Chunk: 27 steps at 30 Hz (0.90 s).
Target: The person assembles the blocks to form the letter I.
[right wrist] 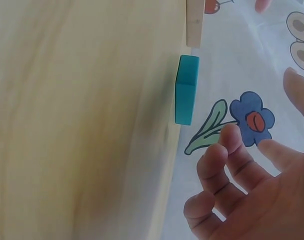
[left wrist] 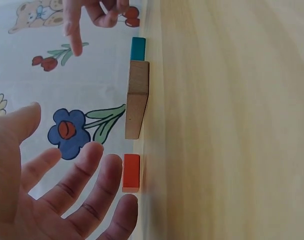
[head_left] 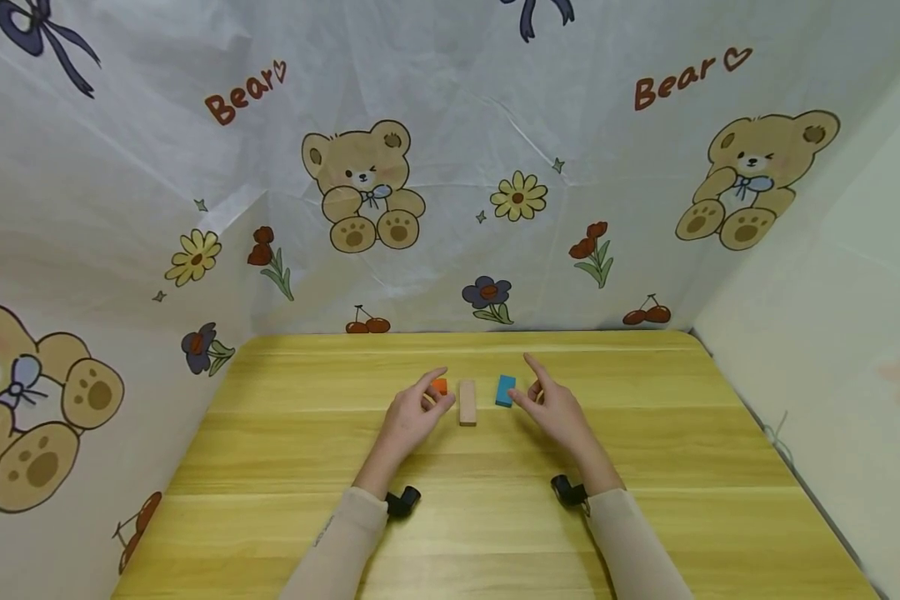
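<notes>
Three blocks lie on the wood-grain table in a loose row. A plain wooden block (head_left: 467, 403), the longest, is in the middle. To its left sits an orange block (head_left: 440, 386), partly covered by my left hand (head_left: 416, 412) in the head view. On the right lies a blue block (head_left: 505, 391), with the thumb of my right hand (head_left: 558, 410) overlapping its edge there. Both wrist views show the hands holding nothing: the left fingers spread near the orange block (left wrist: 131, 172), the right fingers loosely bent beside the blue block (right wrist: 187, 90).
The table (head_left: 480, 533) meets a white cloth backdrop (head_left: 450, 92) printed with bears and flowers at its far edge. A pale wall (head_left: 832, 317) stands along the right. Each wrist wears a small black camera, such as the left one (head_left: 403, 502).
</notes>
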Motion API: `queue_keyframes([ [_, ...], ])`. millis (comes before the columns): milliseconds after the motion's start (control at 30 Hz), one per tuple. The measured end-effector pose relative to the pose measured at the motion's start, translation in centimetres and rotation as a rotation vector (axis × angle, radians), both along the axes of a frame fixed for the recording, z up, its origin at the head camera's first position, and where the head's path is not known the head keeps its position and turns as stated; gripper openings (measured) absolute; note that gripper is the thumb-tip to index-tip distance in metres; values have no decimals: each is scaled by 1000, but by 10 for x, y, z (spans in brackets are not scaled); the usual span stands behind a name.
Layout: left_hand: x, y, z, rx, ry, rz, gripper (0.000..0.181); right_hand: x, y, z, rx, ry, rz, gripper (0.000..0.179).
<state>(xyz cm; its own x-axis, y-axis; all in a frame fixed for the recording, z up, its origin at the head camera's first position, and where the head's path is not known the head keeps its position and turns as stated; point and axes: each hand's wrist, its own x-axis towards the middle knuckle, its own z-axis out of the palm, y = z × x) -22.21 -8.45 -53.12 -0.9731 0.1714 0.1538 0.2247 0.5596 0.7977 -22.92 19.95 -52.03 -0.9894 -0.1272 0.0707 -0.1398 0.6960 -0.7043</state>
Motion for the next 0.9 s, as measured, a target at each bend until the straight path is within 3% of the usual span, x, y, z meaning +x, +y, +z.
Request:
queue_keyframes([
  [500, 0, 4, -10, -5, -7, -87, 52, -5, 5, -10, 5, -66, 22, 83],
  [900, 0, 12, -18, -128, 4, -88, 48, -11, 4, -14, 89, -91, 36, 80],
])
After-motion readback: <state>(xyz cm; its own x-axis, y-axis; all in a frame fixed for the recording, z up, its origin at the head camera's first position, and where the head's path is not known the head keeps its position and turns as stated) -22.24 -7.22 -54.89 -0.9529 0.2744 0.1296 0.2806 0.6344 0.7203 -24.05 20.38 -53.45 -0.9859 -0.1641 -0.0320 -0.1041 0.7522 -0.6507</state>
